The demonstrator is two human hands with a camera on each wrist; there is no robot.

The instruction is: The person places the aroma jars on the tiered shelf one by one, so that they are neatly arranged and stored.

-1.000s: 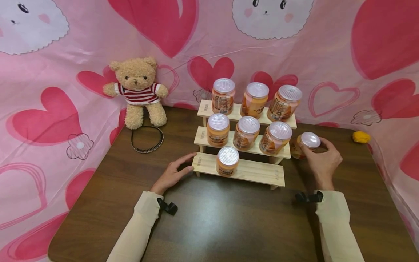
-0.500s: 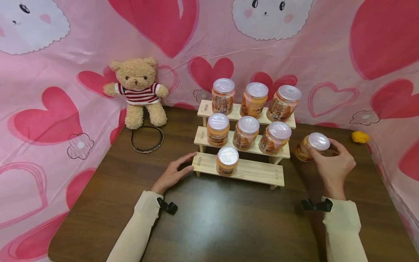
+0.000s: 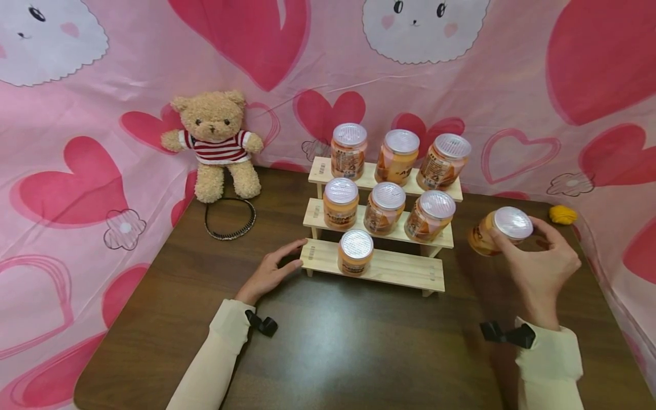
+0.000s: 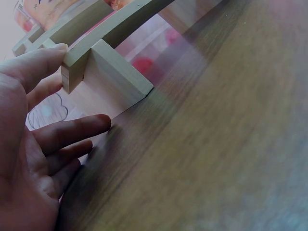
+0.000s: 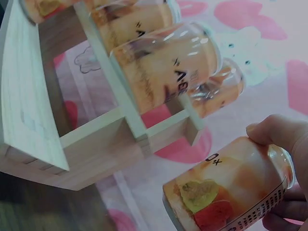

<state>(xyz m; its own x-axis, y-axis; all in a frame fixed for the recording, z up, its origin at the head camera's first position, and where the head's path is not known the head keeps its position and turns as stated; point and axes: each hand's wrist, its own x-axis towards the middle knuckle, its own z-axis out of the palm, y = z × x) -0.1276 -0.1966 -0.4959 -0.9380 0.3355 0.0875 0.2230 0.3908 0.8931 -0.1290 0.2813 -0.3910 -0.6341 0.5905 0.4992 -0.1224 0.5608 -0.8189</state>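
Observation:
In the head view my right hand [image 3: 550, 265] grips an orange-labelled jar [image 3: 486, 234] near its whitish ridged lid, thumb on one side and fingers on the other. The jar leans, right of a three-tier wooden display stand [image 3: 405, 267]. Its fruit-printed label shows in the right wrist view, where the fingers behind it are partly hidden. My left hand [image 3: 269, 276] touches the left end of the lowest tier with thumb and forefinger; the other fingers [image 4: 72, 132] extend loosely below the board. One similar jar [image 3: 355, 253] sits on that lowest tier.
Similar jars [image 3: 385, 209] stand three abreast on the middle and top tiers. A teddy bear [image 3: 215, 142] sits at the back left behind a dark headband [image 3: 230, 234]. A yellow bundle [image 3: 562, 214] lies at the far right, before a pink heart-print cloth [image 3: 441, 85].
My right hand has moved right and slightly toward me with the jar, which has gone from near the stand to farther right and leans more. My left hand stays put.

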